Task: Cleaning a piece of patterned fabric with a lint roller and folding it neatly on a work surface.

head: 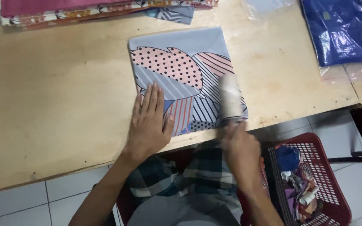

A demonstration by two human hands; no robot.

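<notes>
A folded grey cloth [181, 62] with pink dotted and striped leaf shapes lies flat on the wooden table [63, 96] near its front edge. My left hand [149, 123] rests palm down, fingers together, on the cloth's near left corner. My right hand [240, 148] is at the cloth's near right edge and grips a pale roller-like tool [230, 98] that lies on the cloth; the tool and hand are blurred by motion.
A stack of folded patterned fabrics [84, 10] sits at the table's far left. A blue cloth in a clear plastic bag [338, 29] lies at the far right. A red plastic basket [315, 184] with scraps stands on the tiled floor to my right.
</notes>
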